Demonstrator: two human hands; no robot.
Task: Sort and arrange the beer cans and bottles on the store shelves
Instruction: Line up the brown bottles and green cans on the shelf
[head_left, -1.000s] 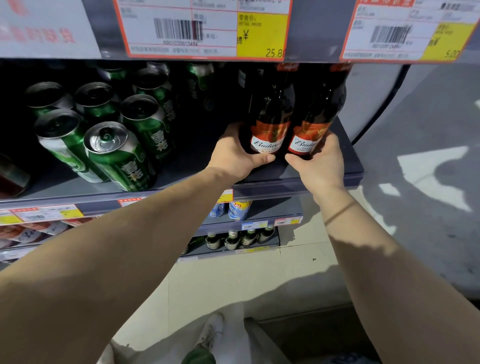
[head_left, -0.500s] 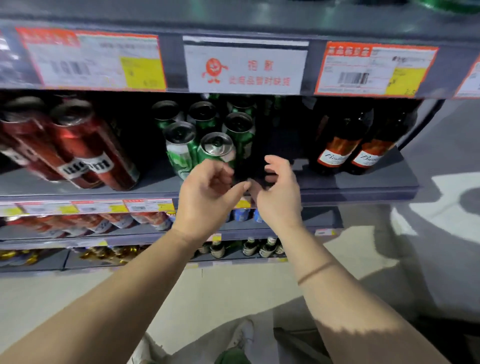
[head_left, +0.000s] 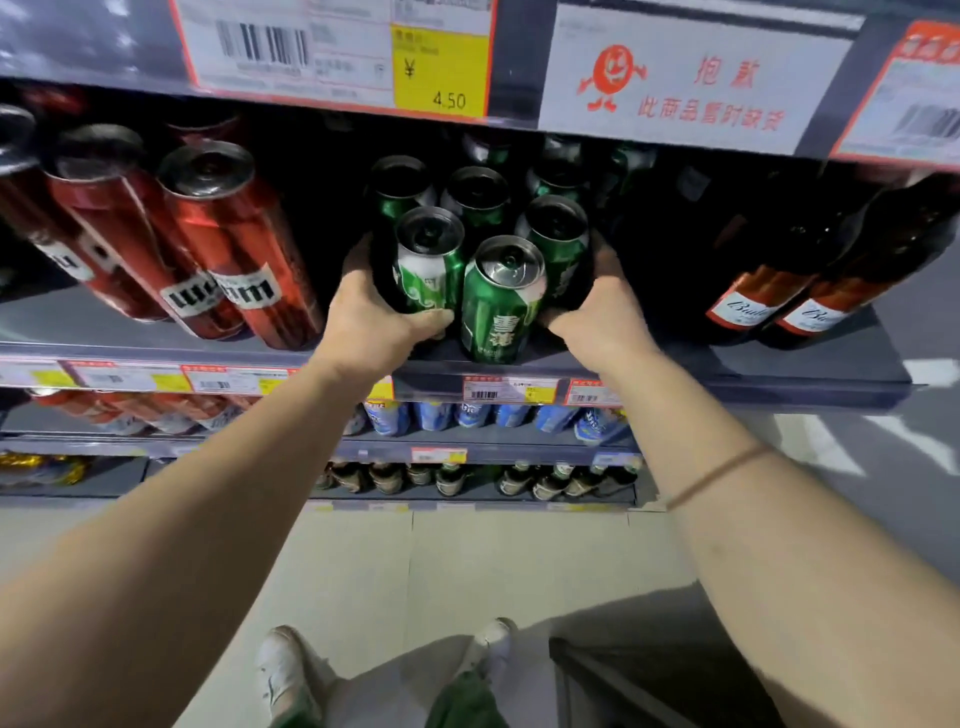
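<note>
Left hand (head_left: 374, 312) curled on the left green can (head_left: 427, 265), right hand (head_left: 597, 312) cupping the cluster's right side; uneven squeeze likely tips front can (head_left: 501, 301) off shelf edge (head_left: 675, 374).

- The left hand (head_left: 371, 317) gripped a green beer can (head_left: 428, 260) at the cluster's left side.
- The right hand (head_left: 597, 312) cupped the cluster's right side, against another green can (head_left: 558, 234).
- A front green can (head_left: 501, 299) stood between both hands on the grey shelf (head_left: 779, 371).
- Red cans (head_left: 228, 244) stood left; brown Budweiser bottles (head_left: 810, 280) stood right.
</note>
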